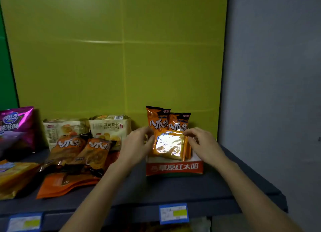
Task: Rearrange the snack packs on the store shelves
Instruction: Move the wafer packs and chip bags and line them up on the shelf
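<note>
head view. hazards, left to right: the loose heap of orange packs lies at nine o'clock of the left hand, close beside that forearm. a careless sweep of the arm would likely drag them toward the front edge of the shelf. the glossy orange pack has slick, glaring film, so a light pinch may slip. at its twelve o'clock two upright packs stand against the back panel, and a hard push rearward could topple them. the red-and-white box looks like light card and may slide under uneven pressure.

position: the glossy orange pack sits in the front of the box, directly between both hands. the left hand's fingers curl onto its upper-left corner at ten o'clock and grasp it, with the thumb along the nine o'clock edge. the right hand has its fingers bent onto the upper-right corner at two o'clock, likewise grasping. how far the pack sits down in the box is hidden.
</note>
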Action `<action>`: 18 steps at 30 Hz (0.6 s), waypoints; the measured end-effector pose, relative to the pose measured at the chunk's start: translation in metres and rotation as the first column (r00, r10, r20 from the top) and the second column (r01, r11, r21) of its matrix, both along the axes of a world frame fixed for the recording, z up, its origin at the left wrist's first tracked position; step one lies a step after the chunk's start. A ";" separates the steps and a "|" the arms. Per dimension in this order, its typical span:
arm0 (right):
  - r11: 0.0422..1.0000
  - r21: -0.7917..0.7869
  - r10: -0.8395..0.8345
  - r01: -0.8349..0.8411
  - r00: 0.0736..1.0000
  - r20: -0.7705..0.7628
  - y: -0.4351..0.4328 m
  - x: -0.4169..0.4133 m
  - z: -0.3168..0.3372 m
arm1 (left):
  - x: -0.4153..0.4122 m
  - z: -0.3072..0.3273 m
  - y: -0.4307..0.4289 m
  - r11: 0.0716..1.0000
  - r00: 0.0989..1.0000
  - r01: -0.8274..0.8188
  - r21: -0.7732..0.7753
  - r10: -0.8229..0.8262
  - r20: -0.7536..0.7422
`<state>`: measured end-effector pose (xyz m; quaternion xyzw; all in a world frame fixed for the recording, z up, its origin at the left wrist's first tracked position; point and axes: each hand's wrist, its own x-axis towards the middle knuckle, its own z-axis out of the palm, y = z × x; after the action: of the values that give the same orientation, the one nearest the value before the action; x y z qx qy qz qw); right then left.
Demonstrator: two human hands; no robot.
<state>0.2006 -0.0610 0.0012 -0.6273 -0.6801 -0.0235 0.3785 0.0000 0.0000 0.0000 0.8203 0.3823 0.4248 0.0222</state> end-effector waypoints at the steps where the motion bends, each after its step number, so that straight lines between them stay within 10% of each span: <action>1: 1.000 -0.027 -0.014 0.014 1.000 0.015 0.011 0.005 0.002 | 0.005 0.002 0.009 1.000 1.000 -0.017 -0.020 0.017 -0.012; 18: 0.888 -0.363 -0.045 0.282 0.839 0.542 0.107 0.012 0.004 | 0.067 0.014 0.126 0.992 0.970 -0.007 -0.125 -0.024 -0.243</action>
<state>0.2127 0.0464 0.0053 -0.7218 -0.6874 -0.0750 0.0302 0.0670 0.1259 0.0138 0.8650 0.4045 0.2957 0.0281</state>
